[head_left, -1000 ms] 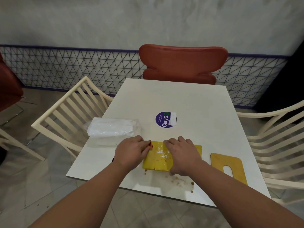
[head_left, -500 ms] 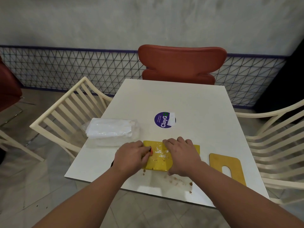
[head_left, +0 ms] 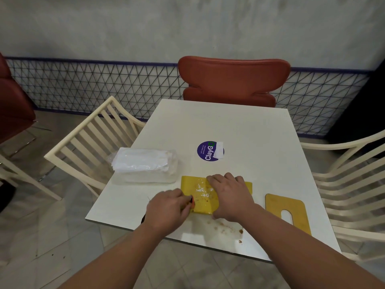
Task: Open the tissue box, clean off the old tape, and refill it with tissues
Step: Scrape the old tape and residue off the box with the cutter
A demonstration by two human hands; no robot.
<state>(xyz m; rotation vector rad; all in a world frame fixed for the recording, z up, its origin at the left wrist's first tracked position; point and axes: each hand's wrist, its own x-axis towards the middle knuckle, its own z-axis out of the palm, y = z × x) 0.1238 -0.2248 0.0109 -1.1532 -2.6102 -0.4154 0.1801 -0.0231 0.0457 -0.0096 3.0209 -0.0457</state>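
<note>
The flat yellow tissue box (head_left: 200,192) lay near the near edge of the white square table (head_left: 239,130), speckled with white tape residue. The right hand (head_left: 231,197) lay on it with fingers spread fairly straight, pressing it down. The left hand (head_left: 166,207), fingers curled, gripped a small orange-tipped tool (head_left: 192,200) at the box's left edge. A clear plastic-wrapped pack of white tissues (head_left: 143,164) sat to the far left, close to the table's left edge. The yellow slotted lid (head_left: 287,213) lay to the right, apart from the box. Brown crumbs (head_left: 227,226) dotted the near strip. The table's far half offered open room.
</note>
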